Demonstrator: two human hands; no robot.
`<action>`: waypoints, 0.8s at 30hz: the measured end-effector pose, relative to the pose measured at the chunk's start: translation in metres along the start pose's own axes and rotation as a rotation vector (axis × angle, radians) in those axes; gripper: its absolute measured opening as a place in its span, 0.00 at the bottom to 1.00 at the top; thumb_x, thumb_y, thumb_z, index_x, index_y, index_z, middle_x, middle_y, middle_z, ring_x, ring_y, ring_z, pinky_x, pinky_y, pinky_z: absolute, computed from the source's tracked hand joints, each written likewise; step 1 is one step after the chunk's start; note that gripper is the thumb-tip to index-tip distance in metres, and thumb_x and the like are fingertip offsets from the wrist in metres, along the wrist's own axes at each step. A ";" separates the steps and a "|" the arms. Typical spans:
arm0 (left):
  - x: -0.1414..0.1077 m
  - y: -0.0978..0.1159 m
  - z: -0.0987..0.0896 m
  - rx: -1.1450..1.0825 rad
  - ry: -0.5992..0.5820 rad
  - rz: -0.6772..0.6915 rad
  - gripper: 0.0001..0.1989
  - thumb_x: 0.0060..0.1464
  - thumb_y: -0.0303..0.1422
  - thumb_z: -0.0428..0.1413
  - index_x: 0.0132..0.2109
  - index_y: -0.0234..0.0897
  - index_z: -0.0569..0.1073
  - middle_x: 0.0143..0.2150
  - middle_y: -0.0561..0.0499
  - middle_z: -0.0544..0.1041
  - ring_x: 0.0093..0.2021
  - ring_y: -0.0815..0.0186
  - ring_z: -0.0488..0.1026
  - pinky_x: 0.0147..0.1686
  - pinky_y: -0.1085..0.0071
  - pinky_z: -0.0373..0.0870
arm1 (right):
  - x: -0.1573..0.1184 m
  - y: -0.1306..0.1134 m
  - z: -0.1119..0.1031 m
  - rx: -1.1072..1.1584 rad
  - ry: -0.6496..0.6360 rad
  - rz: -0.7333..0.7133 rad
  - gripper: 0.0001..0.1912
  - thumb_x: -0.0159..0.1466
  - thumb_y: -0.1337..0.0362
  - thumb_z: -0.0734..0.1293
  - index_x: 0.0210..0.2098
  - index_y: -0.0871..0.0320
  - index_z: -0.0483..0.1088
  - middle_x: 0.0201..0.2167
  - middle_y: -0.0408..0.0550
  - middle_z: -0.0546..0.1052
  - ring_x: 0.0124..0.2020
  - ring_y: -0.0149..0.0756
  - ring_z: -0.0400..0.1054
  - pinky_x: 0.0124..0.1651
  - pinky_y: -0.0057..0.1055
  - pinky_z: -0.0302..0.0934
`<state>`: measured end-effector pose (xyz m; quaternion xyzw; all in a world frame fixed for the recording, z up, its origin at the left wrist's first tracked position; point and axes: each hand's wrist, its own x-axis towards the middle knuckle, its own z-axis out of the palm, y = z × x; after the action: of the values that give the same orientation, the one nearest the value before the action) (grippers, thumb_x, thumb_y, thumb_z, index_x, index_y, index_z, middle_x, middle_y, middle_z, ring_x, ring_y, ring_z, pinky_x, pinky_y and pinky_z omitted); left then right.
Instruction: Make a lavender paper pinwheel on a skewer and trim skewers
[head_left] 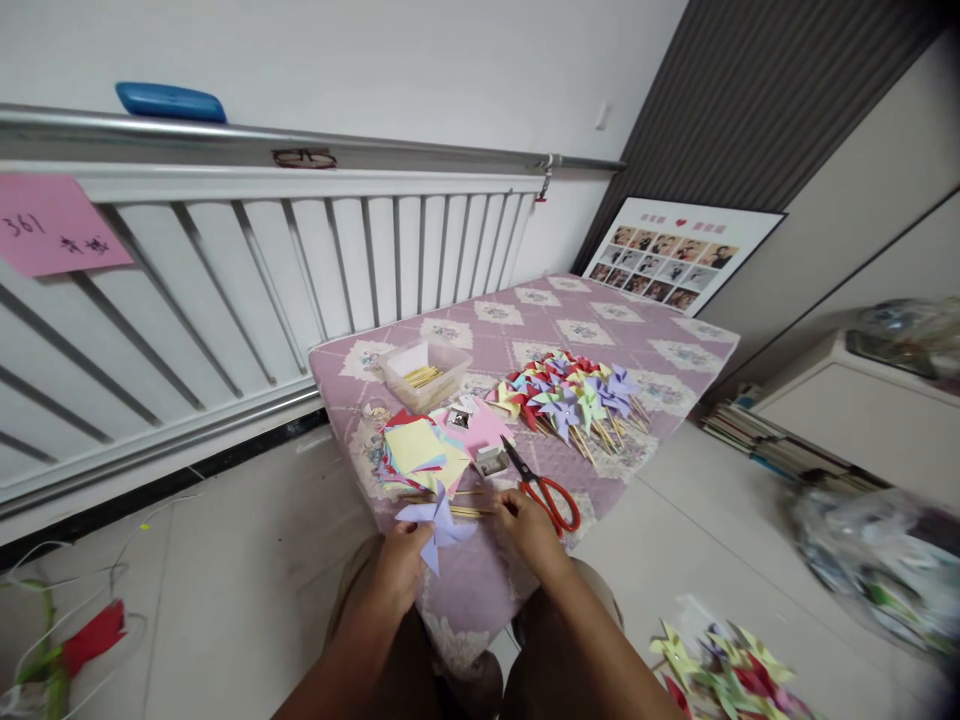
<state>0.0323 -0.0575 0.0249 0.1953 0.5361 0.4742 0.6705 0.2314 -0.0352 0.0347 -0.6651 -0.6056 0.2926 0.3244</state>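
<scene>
A seated person's bare hands work above the near end of a tabletop (517,575) covered in purple floral cloth. The left hand (405,560) has a firm grip on a lavender paper pinwheel (442,521), pinched between thumb and fingers over the tabletop's near left edge. The right hand (525,530) has its fingertips pinched together beside the ends of some thin wooden sticks (469,511); whether its grip contains anything small, I cannot tell.

Just beyond the left hand lies a stack of colored paper squares (412,445), pale yellow on top. Behind it, by the left edge, a clear plastic box (450,385) contains more sticks. Orange-handled scissors (555,500) lie open near the right edge, beside a small open box (491,461). Farther back is a heap of multicolored pinwheels (566,400) on sticks.

On the white radiator (390,255), a pink note (56,225) reads "361" in handwriting, with handwritten characters below that I cannot make out. At the far end, a photo board (679,255) carries a red heart between two groups of pink characters, too small to read.
</scene>
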 end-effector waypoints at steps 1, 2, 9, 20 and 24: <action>0.003 -0.002 0.001 -0.024 -0.014 0.000 0.19 0.33 0.39 0.67 0.35 0.39 0.74 0.36 0.48 0.80 0.40 0.57 0.78 0.43 0.62 0.73 | 0.007 0.002 0.003 -0.030 0.003 -0.004 0.09 0.59 0.62 0.61 0.28 0.56 0.71 0.26 0.46 0.77 0.30 0.39 0.70 0.36 0.32 0.62; 0.005 -0.004 0.001 -0.050 -0.032 0.002 0.20 0.32 0.39 0.67 0.36 0.38 0.75 0.36 0.48 0.81 0.40 0.56 0.78 0.43 0.62 0.73 | 0.014 0.002 0.005 -0.052 0.001 -0.009 0.09 0.59 0.64 0.61 0.28 0.57 0.72 0.27 0.46 0.77 0.31 0.39 0.70 0.37 0.32 0.61; 0.014 -0.017 -0.008 -0.141 -0.055 -0.022 0.21 0.32 0.38 0.69 0.36 0.35 0.76 0.31 0.49 0.81 0.34 0.58 0.79 0.41 0.63 0.73 | 0.037 0.000 0.024 -0.240 -0.009 0.012 0.10 0.62 0.69 0.62 0.33 0.60 0.76 0.33 0.50 0.79 0.36 0.38 0.72 0.42 0.30 0.60; 0.020 -0.022 -0.013 0.004 -0.043 0.000 0.15 0.40 0.39 0.64 0.36 0.37 0.74 0.34 0.47 0.82 0.38 0.57 0.80 0.40 0.66 0.73 | 0.043 0.002 0.042 -0.310 0.062 0.080 0.10 0.64 0.67 0.63 0.33 0.58 0.76 0.37 0.52 0.79 0.39 0.38 0.71 0.41 0.29 0.58; 0.022 -0.024 -0.016 0.102 -0.048 0.019 0.14 0.44 0.40 0.62 0.37 0.38 0.75 0.38 0.46 0.82 0.39 0.58 0.79 0.38 0.67 0.72 | 0.042 0.002 0.041 -0.207 0.126 0.082 0.08 0.61 0.65 0.63 0.29 0.57 0.73 0.31 0.49 0.78 0.34 0.37 0.70 0.40 0.30 0.59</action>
<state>0.0278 -0.0545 -0.0104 0.2458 0.5415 0.4476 0.6678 0.2049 0.0096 0.0079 -0.7365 -0.5831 0.1992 0.2790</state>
